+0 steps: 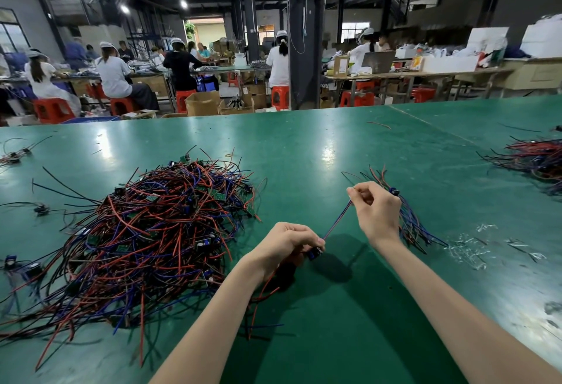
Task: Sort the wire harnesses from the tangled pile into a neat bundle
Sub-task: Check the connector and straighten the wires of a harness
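**A:** Nearest us, two bare forearms (219, 307) reach out from the near edge. What are the hands doing?

**B:** The left hand (286, 240) is clenched round the blue component end of one harness (336, 221). The right hand (377, 210) pinches the far end between thumb and forefinger. The wire runs taut between them, raised off the green table (304, 146).

**A:** And the sorted ones?

**B:** The bundle (410, 228) fans out behind the right hand. Its other fingers seem to curl round it, though I can't tell how firmly. The tangled pile (146, 231) lies well to the left, with a few red strands trailing under the left wrist.

**A:** Where might this slip?

**B:** I'd worry about that double duty. If the right hand opens to take in the new wire, the bundle could splay and lose its alignment. The trailing strands could also drag along if the left hand lifts, bringing a knot with them.

**A:** Anything else nearby?

**B:** Clear plastic scraps (468, 250) lie just right of the bundle and could get caught up in it. A second heap (538, 158) sits far right, and stray harnesses (41, 209) lie far left.
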Available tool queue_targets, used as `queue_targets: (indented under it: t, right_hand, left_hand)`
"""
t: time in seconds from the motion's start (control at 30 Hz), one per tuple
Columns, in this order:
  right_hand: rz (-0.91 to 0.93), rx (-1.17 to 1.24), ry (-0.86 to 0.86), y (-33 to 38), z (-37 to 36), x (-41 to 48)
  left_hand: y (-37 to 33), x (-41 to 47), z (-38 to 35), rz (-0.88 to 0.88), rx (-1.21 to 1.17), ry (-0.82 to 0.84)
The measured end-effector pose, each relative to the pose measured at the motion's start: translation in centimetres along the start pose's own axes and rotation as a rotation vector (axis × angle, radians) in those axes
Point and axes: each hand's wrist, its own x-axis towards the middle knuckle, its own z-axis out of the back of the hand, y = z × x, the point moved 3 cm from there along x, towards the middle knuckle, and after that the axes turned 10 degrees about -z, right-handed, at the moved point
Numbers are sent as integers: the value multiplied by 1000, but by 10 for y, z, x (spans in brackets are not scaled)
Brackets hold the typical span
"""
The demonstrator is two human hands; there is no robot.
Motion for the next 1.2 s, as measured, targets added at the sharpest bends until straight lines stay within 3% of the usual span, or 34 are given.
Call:
queue_targets:
  t: [0.17, 0.5, 0.8, 1.0, 1.2]
  right_hand:
    - [-170, 106, 40, -3, 0, 3]
    - [-768, 708, 131, -7, -4, 1]
    - [-801, 724, 205, -1, -4, -6]
    - [-952, 846, 462, 8, -21, -19]
    - [-880, 575, 938, 35, -33, -53]
  left_hand:
    - [-2, 0, 0, -7, 3, -14]
    - [-1, 1, 0, -3, -13, -10]
    - [1, 2, 1, 7, -53, -25]
    - [-4, 5, 5, -87, -257, -239]
    - [-7, 4, 20, -172, -406, -469]
